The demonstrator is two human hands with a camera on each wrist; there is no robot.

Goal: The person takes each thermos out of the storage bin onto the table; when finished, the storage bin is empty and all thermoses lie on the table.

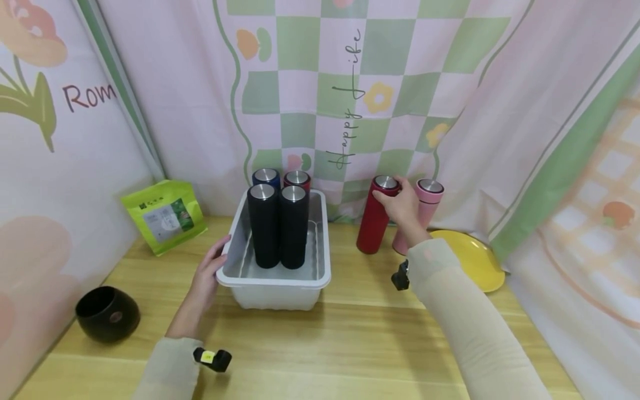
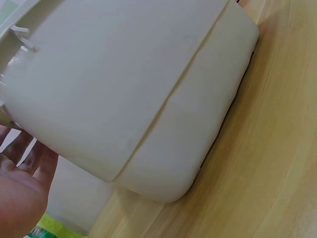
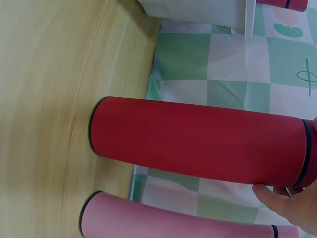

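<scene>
My right hand point(image 1: 403, 210) grips a red thermos point(image 1: 372, 226) near its silver-topped lid, thumb on one side and fingers round the other. In the right wrist view, the dark base of the red thermos point(image 3: 198, 141) is right at the wooden tabletop. A pink thermos point(image 1: 429, 210) stands just right of it, partly behind my hand. My left hand point(image 1: 202, 280) holds the left rim of a white plastic bin point(image 1: 277, 297). Inside, two black thermoses point(image 1: 264, 228) stand in front of a blue thermos point(image 1: 266, 176) and another red thermos point(image 1: 298, 178), both largely hidden.
A yellow plate point(image 1: 475, 261) lies at the right, partly behind my right sleeve. At the left are a green pouch point(image 1: 165, 216) and a dark round cup point(image 1: 107, 314). A patterned curtain point(image 1: 345, 111) hangs along the back edge of the wooden table point(image 1: 320, 355).
</scene>
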